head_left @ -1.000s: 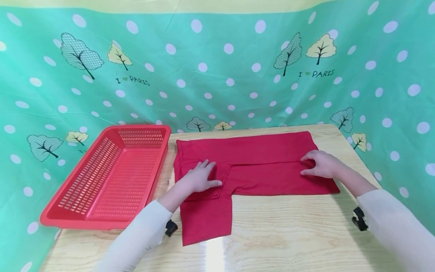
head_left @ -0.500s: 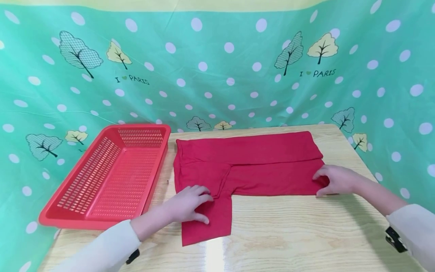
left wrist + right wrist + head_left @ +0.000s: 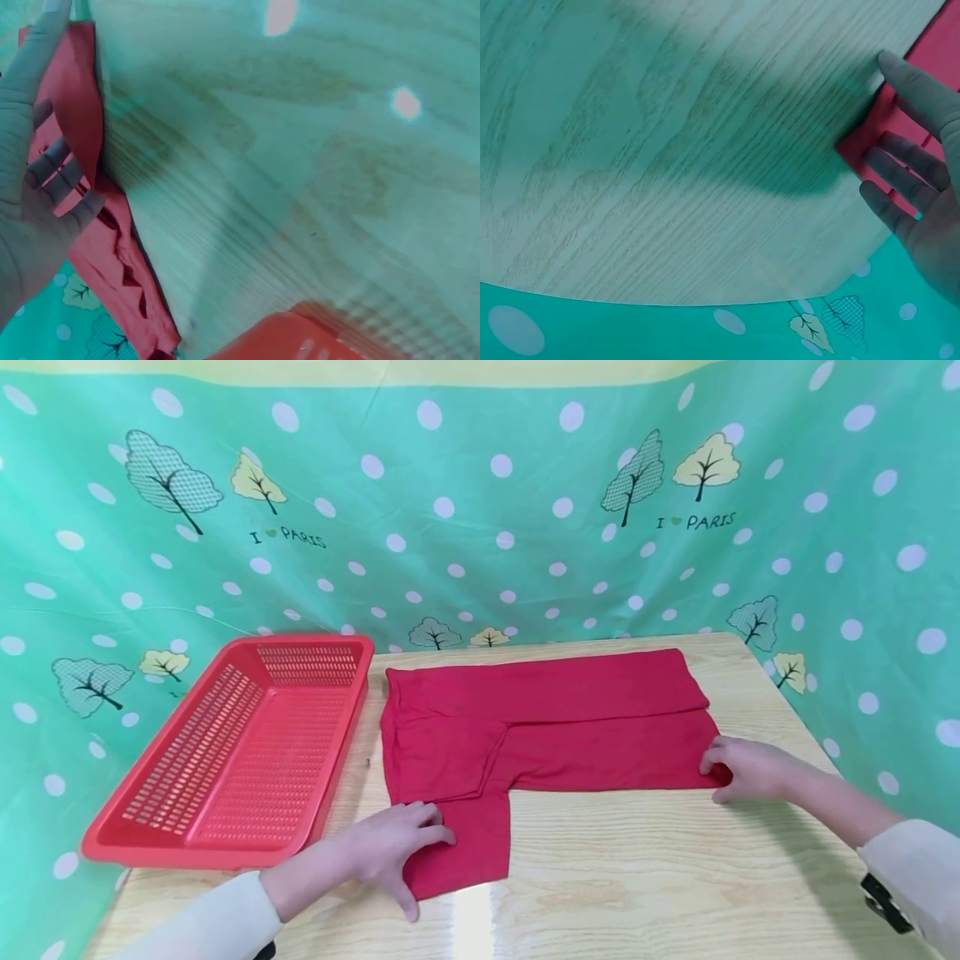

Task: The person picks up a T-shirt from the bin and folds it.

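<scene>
A red shirt [image 3: 600, 693] lies flat on the table, partly folded, its upper part turned over in a long strip. One short sleeve [image 3: 480, 843] sticks out toward the front at the left. My left hand [image 3: 390, 847] is over that sleeve's outer side, fingers spread on the cloth and thumb at its front left corner. At the other end, my right hand [image 3: 753, 768] is at the shirt's front right corner. In the right wrist view its thumb [image 3: 915, 86] lies by the front edge, apart from the fingers [image 3: 904, 180], which reach over the cloth.
A red plastic basket [image 3: 330, 760] with slotted walls stands left of the shirt. The wooden table [image 3: 637, 877] extends in front of the shirt. Behind and at both sides hangs a green dotted curtain [image 3: 465, 568] with printed trees.
My left hand has moved from the shirt's folded part forward and left to the sleeve. The right hand has slid from the hem's middle to the front right corner. The shirt lies much the same.
</scene>
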Available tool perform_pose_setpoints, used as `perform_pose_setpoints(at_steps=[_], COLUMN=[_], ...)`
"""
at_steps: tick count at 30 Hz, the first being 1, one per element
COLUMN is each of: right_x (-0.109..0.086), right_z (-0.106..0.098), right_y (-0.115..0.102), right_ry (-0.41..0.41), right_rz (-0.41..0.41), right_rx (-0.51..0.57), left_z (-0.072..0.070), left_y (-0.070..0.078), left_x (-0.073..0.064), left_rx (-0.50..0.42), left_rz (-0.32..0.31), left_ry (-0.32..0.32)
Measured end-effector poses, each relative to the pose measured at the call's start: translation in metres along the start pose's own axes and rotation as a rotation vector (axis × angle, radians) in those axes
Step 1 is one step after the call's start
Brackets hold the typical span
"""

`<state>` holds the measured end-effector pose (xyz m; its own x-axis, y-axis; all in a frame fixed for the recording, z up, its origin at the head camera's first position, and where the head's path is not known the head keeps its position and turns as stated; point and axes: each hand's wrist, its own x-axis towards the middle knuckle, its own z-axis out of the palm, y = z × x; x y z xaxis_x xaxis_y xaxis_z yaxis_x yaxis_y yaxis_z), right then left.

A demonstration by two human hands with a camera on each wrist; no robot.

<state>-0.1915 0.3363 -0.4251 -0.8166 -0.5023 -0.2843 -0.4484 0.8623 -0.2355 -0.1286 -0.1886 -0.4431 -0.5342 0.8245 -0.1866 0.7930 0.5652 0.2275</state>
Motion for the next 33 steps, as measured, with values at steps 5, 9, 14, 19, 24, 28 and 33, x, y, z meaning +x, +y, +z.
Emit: perform_pose_setpoints(at_steps=[5, 9, 14, 19, 24, 28, 33], right_x=[-0.001, -0.002, -0.003, -0.004, -0.007, -0.010, -0.012], right_z=[0.002, 0.004, 0.008, 0.010, 0.011, 0.007, -0.005], right_y=[0.001, 0.002, 0.002, 0.000, 0.000, 0.001, 0.001], right_ry=[0.030, 0.054, 0.079, 0.130, 0.182, 0.185, 0.231], right_rz=[-0.053, -0.078, -0.087, -0.102, -0.083, -0.005, 0.025], right_rx=[-0.025, -0.052, -0.062, -0.074, -0.071, -0.001, 0.052], left_z=[0.000, -0.001, -0.003, -0.011, -0.024, -0.040, -0.065], left_y=[0.003, 0.006, 0.005, 0.007, 0.009, 0.008, 0.005], left_x=[-0.005, -0.006, -0.005, -0.006, -0.004, -0.006, -0.011], left_rx=[0.062, 0.074, 0.066, -0.024, -0.098, -0.156, -0.184], left_rz=[0.022, 0.022, 0.056, -0.025, -0.094, -0.118, -0.247], left_ry=[0.038, 0.100, 0.213, 0.263, 0.312, 0.347, 0.364])
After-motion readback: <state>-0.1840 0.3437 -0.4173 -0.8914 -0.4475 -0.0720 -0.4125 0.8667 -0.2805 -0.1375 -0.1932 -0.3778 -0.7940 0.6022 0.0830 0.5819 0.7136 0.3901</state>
